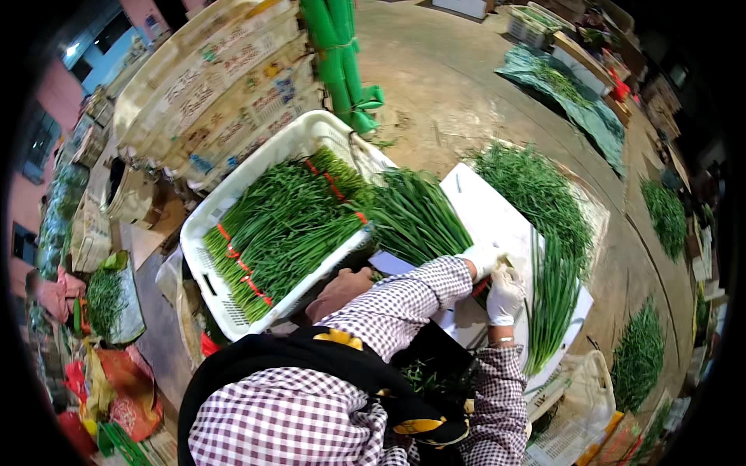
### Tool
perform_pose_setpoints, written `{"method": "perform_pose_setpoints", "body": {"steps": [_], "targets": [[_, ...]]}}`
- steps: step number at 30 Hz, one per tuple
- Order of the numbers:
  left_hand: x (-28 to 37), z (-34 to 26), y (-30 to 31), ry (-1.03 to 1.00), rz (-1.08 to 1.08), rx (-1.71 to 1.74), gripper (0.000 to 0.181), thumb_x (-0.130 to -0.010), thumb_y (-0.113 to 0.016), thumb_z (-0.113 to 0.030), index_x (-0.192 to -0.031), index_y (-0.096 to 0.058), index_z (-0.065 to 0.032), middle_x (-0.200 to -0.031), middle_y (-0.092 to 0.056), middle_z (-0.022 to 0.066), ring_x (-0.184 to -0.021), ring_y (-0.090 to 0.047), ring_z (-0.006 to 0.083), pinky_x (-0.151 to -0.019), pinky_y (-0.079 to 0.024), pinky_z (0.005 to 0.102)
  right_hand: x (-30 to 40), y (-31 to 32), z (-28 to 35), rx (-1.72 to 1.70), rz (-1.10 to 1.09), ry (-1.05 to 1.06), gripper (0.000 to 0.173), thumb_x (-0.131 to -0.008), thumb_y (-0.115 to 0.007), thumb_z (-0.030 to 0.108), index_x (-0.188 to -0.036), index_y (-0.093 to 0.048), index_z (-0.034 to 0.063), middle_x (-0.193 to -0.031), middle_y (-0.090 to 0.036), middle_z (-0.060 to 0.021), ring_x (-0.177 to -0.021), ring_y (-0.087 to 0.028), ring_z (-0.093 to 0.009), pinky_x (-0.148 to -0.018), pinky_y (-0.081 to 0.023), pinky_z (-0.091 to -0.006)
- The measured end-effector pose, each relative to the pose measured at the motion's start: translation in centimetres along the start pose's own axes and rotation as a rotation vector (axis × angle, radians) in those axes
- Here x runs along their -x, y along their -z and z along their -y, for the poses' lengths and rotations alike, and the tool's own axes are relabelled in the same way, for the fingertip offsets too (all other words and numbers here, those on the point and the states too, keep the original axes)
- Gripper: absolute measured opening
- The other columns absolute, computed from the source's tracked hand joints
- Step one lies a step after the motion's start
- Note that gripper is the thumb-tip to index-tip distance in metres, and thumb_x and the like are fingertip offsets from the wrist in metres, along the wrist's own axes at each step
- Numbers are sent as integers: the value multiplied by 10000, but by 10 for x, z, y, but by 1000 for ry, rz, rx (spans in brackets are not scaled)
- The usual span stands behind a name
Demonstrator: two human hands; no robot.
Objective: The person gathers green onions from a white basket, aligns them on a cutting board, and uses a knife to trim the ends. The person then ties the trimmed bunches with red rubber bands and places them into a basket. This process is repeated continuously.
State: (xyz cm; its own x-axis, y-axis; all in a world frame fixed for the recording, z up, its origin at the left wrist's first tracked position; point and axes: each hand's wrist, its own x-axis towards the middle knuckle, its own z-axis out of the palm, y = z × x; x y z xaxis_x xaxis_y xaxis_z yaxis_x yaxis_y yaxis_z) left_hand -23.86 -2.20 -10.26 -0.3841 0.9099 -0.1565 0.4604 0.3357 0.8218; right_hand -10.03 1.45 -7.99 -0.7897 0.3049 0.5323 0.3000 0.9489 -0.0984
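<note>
My left hand [482, 260], in a white glove, lies at the lower end of a bunch of long green leafy stalks [419, 218] like garlic chives. My right hand [505, 296], also gloved, meets it from below, fingers bent, over a white board [495, 209]. A small pale yellowish thing shows between the fingertips; what each hand grips is hidden. A red band [481, 286] shows just under my left hand. Loose stalks [548, 309] lie on the board right of my right hand. Left of the hands, a white plastic crate [201, 279] holds bunches tied with red bands.
Stacked crates [233, 81] stand at upper left beside a green wrapped bundle [341, 58]. A leafy heap [536, 186] lies beyond the board. An empty-looking pale crate [603, 373] is at lower right. More greens [641, 355] lie on the floor at right, near a green sheet [606, 140].
</note>
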Motion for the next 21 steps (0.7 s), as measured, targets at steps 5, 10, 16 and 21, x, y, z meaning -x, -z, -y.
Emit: {"method": "perform_pose_setpoints", "body": {"steps": [5, 10, 16, 21], "targets": [[-7, 8, -5, -26, 10, -153, 325, -886, -547, -215, -1195, -621, -147, -1000, -675, 189, -878, -662, 350, -754, -516, 406, 19, -15, 3, 93, 21, 57, 143, -808, -595, 129, -903, -675, 57, -889, -662, -81, -895, -610, -277, -806, -453, -435], [-7, -18, 16, -90, 222, -349, 255, -846, -572, -216, -1069, -645, -115, -945, -674, 195, -857, -655, 359, -749, -514, 422, 11, 3, 3, -228, 159, -97, 250, -823, -649, 133, -1036, -594, 13, -834, -607, -183, -771, -579, -381, -636, -468, -446], [-8, -22, 11, -80, 196, -329, 225, -830, -570, -193, -1023, -644, -105, -931, -672, 191, -854, -652, 361, -753, -512, 426, -11, 33, 24, -170, 424, 434, 206, -812, -585, 147, -928, -592, -23, -932, -574, -210, -777, -566, -356, -660, -456, -443], [-8, -26, 9, -83, 155, -298, 201, -817, -567, -174, -985, -644, -96, -919, -671, 188, -851, -650, 362, -756, -511, 430, -12, 23, 33, 50, 549, 540, 265, -842, -569, 252, -1011, -630, 57, -902, -645, -148, -825, -628, -300, -683, -490, -424]]}}
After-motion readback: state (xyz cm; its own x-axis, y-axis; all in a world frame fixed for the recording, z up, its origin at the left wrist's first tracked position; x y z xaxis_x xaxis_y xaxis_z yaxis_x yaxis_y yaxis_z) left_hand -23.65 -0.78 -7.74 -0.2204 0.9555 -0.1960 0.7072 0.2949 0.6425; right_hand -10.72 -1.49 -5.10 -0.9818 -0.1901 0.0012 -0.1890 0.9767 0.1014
